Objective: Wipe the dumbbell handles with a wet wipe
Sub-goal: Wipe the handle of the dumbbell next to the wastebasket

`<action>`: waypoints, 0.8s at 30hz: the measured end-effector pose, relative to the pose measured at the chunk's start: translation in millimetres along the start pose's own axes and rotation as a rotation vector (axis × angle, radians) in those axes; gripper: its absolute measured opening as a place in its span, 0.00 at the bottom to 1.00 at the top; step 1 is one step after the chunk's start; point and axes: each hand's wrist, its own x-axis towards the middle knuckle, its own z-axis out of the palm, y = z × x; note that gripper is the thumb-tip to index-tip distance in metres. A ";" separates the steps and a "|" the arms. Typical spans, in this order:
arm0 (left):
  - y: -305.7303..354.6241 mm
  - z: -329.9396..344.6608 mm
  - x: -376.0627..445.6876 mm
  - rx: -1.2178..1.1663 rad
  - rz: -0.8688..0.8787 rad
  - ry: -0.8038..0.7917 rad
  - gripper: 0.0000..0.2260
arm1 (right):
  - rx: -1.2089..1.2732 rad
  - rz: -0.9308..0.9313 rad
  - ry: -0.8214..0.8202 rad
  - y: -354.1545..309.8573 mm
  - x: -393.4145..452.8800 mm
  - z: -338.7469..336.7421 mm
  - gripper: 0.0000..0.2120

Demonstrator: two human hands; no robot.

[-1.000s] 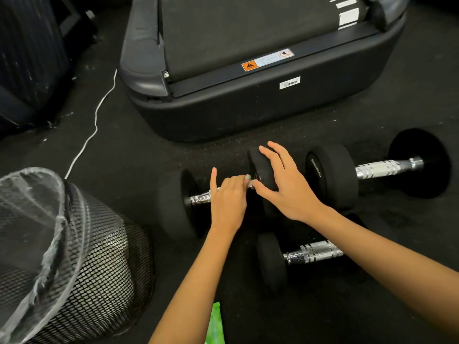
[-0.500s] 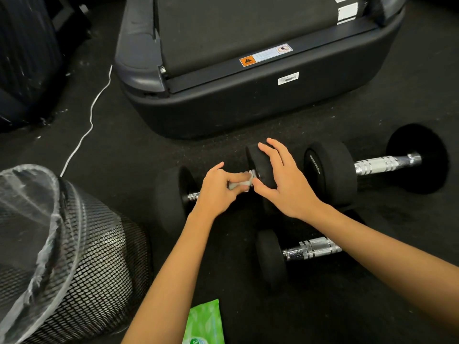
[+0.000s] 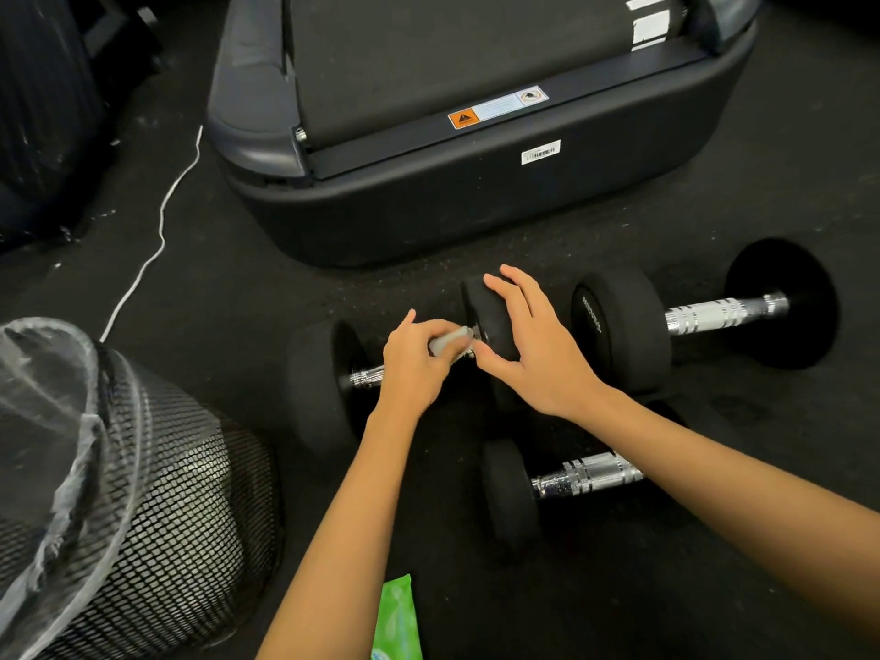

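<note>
Three dumbbells lay on the black rubber floor (image 3: 714, 588). The one being cleaned was a black dumbbell with round rubber ends and a shiny metal handle (image 3: 366, 376). It lay near the middle of the floor, just in front of the big black treadmill (image 3: 476, 207). Its long bar ran from left to right and tipped a little, with the right end farther away than the left end.

The left hand (image 3: 414, 369) was wrapped around the handle close to the right end. Its fingers were curled tight and pinched a small grey-white wet wipe (image 3: 447, 341) against the metal. The right hand (image 3: 538, 354) rested on the right rubber end of that dumbbell (image 3: 481, 307). Its fingers were spread out and fairly straight, pressing on the weight, not curled around it.

A second black dumbbell with a shiny ridged handle (image 3: 714, 312) lay just to the right, pointing the same left-to-right way. A third, smaller black dumbbell with a silver handle (image 3: 585, 478) lay nearer, partly under the right arm.

On the near left stood a black wire mesh bin with a clear plastic bag inside (image 3: 143, 493). A green pack of wipes (image 3: 397, 621) lay at the near edge. A thin white cord (image 3: 157, 250) ran across the floor at the far left.
</note>
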 end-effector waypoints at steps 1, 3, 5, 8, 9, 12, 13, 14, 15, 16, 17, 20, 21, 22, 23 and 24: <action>-2.0 0.7 -2.8 0.019 0.014 -0.028 0.09 | 0.006 0.003 0.000 0.0 -0.5 0.2 0.36; -7.8 3.0 -10.9 0.105 0.073 -0.077 0.15 | 0.012 0.007 0.009 0.1 -0.9 0.6 0.36; -10.8 7.3 -17.6 0.230 0.135 -0.058 0.18 | 0.009 0.006 0.020 -0.3 -0.2 1.6 0.35; -6.5 20.2 -20.7 0.503 0.167 -0.004 0.15 | 0.003 0.017 0.025 -0.6 2.2 2.3 0.35; -5.4 24.8 -21.7 0.573 0.163 0.008 0.14 | 0.001 0.019 0.023 -0.5 2.9 1.8 0.35; -10.1 30.5 -24.5 0.616 0.152 0.114 0.09 | -0.002 0.007 0.006 0.7 4.0 0.0 0.36; -14.1 29.3 -25.4 0.612 0.141 0.145 0.07 | -0.003 0.006 0.001 1.1 3.9 -0.3 0.36; -18.0 27.8 -26.2 0.612 0.126 0.164 0.07 | -0.002 0.006 0.000 1.5 3.7 -0.3 0.36; -20.7 26.4 -26.9 0.620 0.112 0.173 0.09 | -0.001 0.007 0.004 1.7 3.3 0.1 0.35; -22.2 25.8 -27.3 0.625 0.101 0.181 0.10 | -0.001 0.005 0.011 1.8 3.1 0.5 0.35; -22.6 26.1 -28.3 0.612 0.093 0.191 0.11 | -0.001 0.001 0.018 1.8 2.6 1.0 0.35; -20.9 28.5 -32.1 0.413 0.081 0.255 0.11 | 0.010 0.000 0.025 1.7 1.0 2.6 0.35; -20.8 28.5 -33.7 0.349 0.098 0.259 0.10 | 0.011 0.002 0.026 1.6 0.7 2.6 0.35; -21.5 27.9 -35.8 0.311 0.134 0.255 0.10 | 0.012 0.002 0.030 1.6 0.7 2.8 0.35; -22.8 27.4 -38.1 0.294 0.181 0.247 0.13 | 0.014 0.000 0.035 1.6 0.8 2.7 0.35; -25.0 27.0 -41.0 0.291 0.230 0.235 0.16 | 0.014 -0.002 0.038 1.5 1.1 2.6 0.35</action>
